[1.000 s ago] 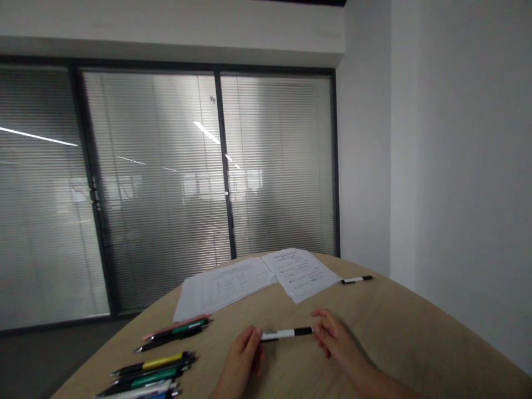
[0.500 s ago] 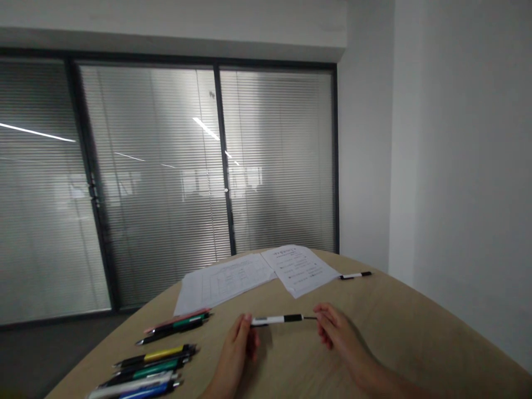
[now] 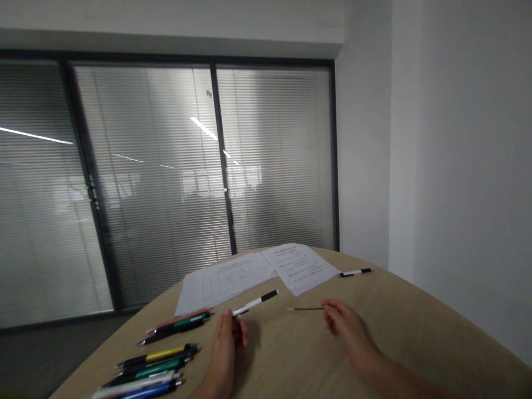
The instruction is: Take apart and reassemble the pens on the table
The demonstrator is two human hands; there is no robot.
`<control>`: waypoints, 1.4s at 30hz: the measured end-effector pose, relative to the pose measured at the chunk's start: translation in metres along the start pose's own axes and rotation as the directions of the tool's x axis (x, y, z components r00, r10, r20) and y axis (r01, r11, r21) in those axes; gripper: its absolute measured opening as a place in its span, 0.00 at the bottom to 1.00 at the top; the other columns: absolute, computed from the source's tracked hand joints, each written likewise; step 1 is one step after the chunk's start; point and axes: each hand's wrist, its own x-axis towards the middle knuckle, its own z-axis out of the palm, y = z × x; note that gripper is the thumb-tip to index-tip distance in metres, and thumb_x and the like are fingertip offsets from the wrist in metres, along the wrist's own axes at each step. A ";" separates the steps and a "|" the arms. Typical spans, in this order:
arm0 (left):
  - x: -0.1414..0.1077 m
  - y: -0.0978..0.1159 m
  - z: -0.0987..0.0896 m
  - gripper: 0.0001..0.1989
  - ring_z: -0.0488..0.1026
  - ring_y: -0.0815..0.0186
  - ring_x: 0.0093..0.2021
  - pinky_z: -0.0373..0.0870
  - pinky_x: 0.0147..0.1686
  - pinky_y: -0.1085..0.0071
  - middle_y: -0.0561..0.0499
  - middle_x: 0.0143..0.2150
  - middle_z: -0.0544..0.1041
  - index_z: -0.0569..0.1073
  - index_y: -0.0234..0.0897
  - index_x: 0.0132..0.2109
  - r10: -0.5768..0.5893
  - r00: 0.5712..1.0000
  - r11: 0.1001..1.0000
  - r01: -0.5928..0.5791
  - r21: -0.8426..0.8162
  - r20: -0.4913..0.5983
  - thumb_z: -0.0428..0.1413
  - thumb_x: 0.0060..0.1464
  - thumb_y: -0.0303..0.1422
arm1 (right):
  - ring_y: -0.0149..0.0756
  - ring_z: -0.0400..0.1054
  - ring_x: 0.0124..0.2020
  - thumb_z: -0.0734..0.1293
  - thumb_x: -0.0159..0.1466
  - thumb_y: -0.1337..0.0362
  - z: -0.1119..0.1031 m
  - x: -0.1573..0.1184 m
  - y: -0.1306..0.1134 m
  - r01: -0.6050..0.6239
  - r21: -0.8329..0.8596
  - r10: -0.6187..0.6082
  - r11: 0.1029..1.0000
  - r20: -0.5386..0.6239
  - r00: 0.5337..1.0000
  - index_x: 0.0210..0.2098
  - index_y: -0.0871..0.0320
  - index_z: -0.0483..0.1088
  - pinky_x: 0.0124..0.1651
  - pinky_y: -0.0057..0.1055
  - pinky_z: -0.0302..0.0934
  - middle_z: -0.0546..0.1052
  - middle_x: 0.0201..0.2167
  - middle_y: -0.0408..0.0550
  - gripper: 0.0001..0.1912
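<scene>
At the lower left of the frame lies a row of pens (image 3: 166,353), blue, white, green and yellow, with a black, a green and a pink one just beyond, all where they were before. The left hand (image 3: 224,342), bottom centre, grips a white pen (image 3: 248,306) by one end; the hand has shifted leftward, and the pen, nearly level half a second ago, now slants up to the right, black end foremost. Right of centre near the bottom, the right hand (image 3: 343,328) pinches a thin dark refill (image 3: 310,308), its pale tip pointing left. Half a second ago the refill ran to the pen's black end; now a gap separates them. Farther off, papers (image 3: 226,280) lie mid-frame on the table (image 3: 291,354), a second pen (image 3: 355,272) beside their right edge. Blinds (image 3: 153,166) fill the upper left behind.
</scene>
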 end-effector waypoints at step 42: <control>-0.011 -0.006 0.012 0.08 0.69 0.64 0.34 0.63 0.37 0.70 0.49 0.31 0.74 0.71 0.36 0.30 0.143 0.794 0.647 -0.527 0.551 0.591 0.49 0.49 0.33 | 0.27 0.55 0.15 0.59 0.47 0.55 0.006 -0.004 0.000 0.000 -0.038 0.006 0.999 0.157 0.988 0.24 0.57 0.67 0.19 0.24 0.47 0.61 0.13 0.36 0.12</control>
